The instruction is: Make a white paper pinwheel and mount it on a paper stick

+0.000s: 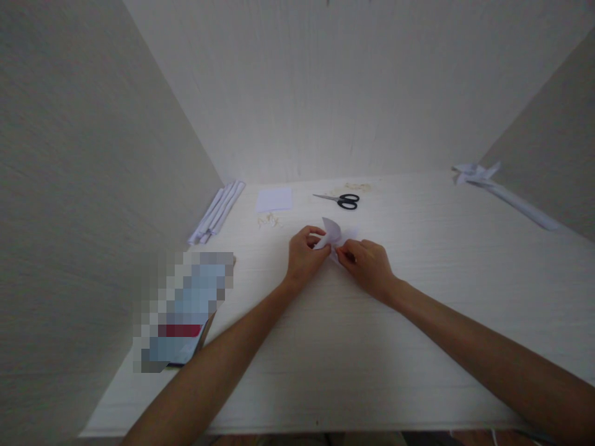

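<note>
**Both hands met on one small paper at mid-bench**

Head view: the left hand and the right hand came together at the middle of the bench, fingertips almost touching. Between them sat the small folded paper, a white piece with a pointed flap that stood up and leaned to the far side. The paper lay just beyond the fingertips of both hands, so it was on the far side of each palm. The left hand was narrowed on it, thumb and fingers pinched on the left near edge. The right hand was closed down too, its tips pressed at the near corner where the fold ran. Neither hand was clearly the nearer; both were on the paper. The piece's long axis ran roughly from near-left to far-right, though the fingers hid its lower part.

Farther back, the scissors lay flat with blades pointing left and black handles to the right, well apart from the hands. Left of them rested a white square sheet, with pale scraps just on its near side. A bundle of paper strips lay along the left wall. At the far right lay more folded paper strips. Near left, a blurred-out object sat on the bench edge.
</note>
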The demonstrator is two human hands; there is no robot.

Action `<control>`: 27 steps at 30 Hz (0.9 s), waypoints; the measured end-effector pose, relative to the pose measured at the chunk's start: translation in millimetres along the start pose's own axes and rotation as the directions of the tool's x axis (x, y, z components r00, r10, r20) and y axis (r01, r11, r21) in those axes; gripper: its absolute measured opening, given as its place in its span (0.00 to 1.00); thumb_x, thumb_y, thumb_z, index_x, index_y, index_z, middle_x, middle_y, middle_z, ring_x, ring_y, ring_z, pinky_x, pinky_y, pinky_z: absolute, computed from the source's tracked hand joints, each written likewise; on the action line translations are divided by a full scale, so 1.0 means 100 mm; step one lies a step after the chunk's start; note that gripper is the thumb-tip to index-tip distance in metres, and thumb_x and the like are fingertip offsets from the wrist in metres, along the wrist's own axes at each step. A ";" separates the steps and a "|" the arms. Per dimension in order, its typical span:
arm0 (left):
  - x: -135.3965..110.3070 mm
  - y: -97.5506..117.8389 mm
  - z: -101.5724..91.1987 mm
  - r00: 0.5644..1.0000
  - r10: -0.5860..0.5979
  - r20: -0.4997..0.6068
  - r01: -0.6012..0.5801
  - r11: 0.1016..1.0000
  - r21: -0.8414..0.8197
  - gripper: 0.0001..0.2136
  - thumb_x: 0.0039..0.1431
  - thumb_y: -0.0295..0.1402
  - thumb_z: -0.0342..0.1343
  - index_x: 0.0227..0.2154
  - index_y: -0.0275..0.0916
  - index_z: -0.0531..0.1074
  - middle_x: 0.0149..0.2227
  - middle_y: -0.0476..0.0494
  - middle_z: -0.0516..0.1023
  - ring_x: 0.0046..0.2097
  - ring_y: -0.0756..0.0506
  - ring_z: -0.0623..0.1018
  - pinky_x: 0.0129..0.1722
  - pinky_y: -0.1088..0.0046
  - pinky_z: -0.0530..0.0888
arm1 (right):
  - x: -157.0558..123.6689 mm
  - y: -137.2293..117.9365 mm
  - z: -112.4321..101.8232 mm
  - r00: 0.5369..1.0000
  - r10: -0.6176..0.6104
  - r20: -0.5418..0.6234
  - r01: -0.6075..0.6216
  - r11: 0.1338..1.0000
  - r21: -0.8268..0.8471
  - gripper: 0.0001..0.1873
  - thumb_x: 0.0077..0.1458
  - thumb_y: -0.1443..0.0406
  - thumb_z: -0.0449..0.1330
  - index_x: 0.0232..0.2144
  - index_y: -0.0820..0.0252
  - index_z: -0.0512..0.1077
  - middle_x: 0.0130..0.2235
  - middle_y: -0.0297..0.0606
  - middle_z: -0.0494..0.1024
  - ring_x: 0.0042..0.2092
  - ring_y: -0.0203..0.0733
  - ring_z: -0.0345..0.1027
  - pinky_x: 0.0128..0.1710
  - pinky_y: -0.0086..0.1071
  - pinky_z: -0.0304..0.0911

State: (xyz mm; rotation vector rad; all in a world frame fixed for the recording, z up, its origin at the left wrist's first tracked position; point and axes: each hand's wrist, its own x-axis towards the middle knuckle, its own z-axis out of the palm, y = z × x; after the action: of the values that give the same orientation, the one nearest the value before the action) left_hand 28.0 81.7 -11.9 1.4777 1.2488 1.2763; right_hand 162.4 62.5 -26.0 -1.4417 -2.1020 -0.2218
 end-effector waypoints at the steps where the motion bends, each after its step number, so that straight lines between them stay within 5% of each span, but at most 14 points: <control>1: 0.00 0.00 0.00 1.000 0.001 0.000 -0.001 1.000 0.003 0.08 0.36 0.24 0.55 0.25 0.36 0.66 0.18 0.52 0.72 0.20 0.53 0.70 0.20 0.80 0.63 | 0.00 0.00 0.00 1.000 -0.003 0.000 0.003 1.000 0.001 0.15 0.52 0.63 0.49 0.17 0.60 0.66 0.18 0.37 0.71 0.20 0.36 0.59 0.22 0.29 0.44; 15: 0.00 0.01 -0.01 1.000 -0.022 -0.001 0.022 0.999 -0.036 0.08 0.36 0.24 0.55 0.24 0.36 0.66 0.19 0.52 0.72 0.21 0.53 0.71 0.21 0.80 0.64 | 0.01 0.02 -0.02 1.000 0.022 -0.008 -0.021 0.998 0.065 0.13 0.51 0.63 0.51 0.19 0.60 0.67 0.20 0.38 0.73 0.22 0.36 0.63 0.24 0.28 0.50; 27: 0.02 0.01 -0.02 0.995 -0.098 -0.033 0.092 0.984 -0.151 0.10 0.35 0.25 0.57 0.25 0.36 0.66 0.19 0.52 0.72 0.20 0.53 0.70 0.20 0.81 0.64 | 0.02 0.07 -0.01 0.993 0.101 -0.069 -0.077 0.956 0.284 0.13 0.51 0.61 0.53 0.19 0.61 0.66 0.18 0.33 0.70 0.20 0.33 0.61 0.22 0.25 0.52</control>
State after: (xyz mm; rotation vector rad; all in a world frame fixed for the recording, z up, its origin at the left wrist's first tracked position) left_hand 26.2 82.9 -10.4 1.2776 1.2074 1.3118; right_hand 168.0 66.4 -25.4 -1.3284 -1.9076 0.0515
